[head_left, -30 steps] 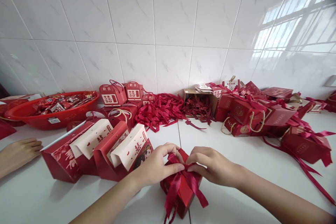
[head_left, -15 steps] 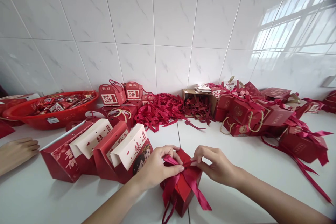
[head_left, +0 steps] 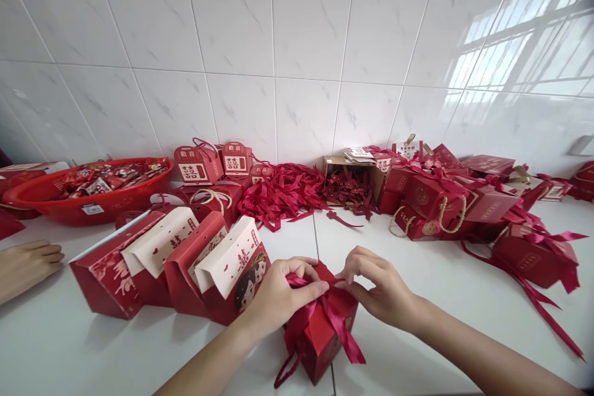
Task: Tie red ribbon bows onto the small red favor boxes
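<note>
A red gift box with a rope handle stands on the white table in front of me. Across its top lies a crimson satin ribbon tied in a bow, its tails hanging over the sides. My left hand pinches the ribbon's left loop between thumb and fingers. On the other side of the bow, my right hand has thumb and forefinger pressed together on the ribbon near the knot. The fingers partly hide the knot.
Several standing gift boxes line up to my left, near another person's hand. Behind are a red basin of wrapped sweets, a ribbon heap and an open carton. Finished-looking bowed boxes pile up at the right.
The ribbon's front tails and the rope handle have shifted slightly left. My right hand has risen a little at the knuckles. Both hands stay at the bow.
</note>
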### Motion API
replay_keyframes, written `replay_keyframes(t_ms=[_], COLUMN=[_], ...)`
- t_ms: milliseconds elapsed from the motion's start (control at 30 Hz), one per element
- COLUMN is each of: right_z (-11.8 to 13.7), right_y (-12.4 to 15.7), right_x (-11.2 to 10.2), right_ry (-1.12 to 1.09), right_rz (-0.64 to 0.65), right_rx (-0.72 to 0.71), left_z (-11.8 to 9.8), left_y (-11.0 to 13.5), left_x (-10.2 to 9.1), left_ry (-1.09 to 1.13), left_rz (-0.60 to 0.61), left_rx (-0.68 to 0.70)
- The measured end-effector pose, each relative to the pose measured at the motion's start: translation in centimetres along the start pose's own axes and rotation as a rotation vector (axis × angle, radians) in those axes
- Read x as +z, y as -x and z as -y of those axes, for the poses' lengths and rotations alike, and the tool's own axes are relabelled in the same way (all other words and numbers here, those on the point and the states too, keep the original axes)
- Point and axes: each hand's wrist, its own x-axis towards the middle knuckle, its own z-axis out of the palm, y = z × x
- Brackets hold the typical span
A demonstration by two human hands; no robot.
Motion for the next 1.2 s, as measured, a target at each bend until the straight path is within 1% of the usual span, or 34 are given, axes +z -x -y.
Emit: replay_keyframes(t_ms=[167,267,367,500,600,767,833,933,1033,1133,1200], right_z=[-0.4,-0.7,-0.9,-0.9,-0.4,1.1,1.7,2.1,2.3,2.4,2.5], right_y=[0.6,1.0,1.3,1.4,1.1,-0.6,-1.5,-2.5,-3.2,-3.5,-3.6], right_x=[0.2,0.2,-0.2,-1.1,-1.8,-2.3,-2.1,-1.5,-0.8,-0.4,-0.3], right_ry=[-0.095,-0.152,-0.130,-0.077,-0.053,-0.073,-0.056,0.006,0.028,0.026,0.028], right_rz=[-0.046,-0.074,-0.066,0.008,0.068,0.162,0.182,0.218,0.282,0.325,0.335], right_rx=[0.107,0.163,0.158,0.165,0.197,0.143,0.150,0.199,0.221,0.233,0.247], left_z=[0.8,1.0,0.8,0.3,0.0,-0.5,-0.8,-1.4,-2.1,-2.7,-2.9], left_y=[0.1,0.1,0.3,0.6,0.6,0.6,0.6,0.3,-0.2,-0.6,-0.8], left_x=[0.5,0.6,0.4,-0.6,-1.3,-1.7,-1.9,-2.2,-2.5,-2.4,-2.3], left_ry=[0.043,0.042,0.039,0.094,0.161,0.314,0.338,0.270,0.191,0.130,0.083], left_rz=[-0.004,-0.018,-0.008,0.067,0.118,0.193,0.238,0.270,0.282,0.306,0.300], left_rx=[0.047,0.034,0.001,-0.040,-0.027,-0.012,-0.017,-0.003,0.022,0.048,0.064])
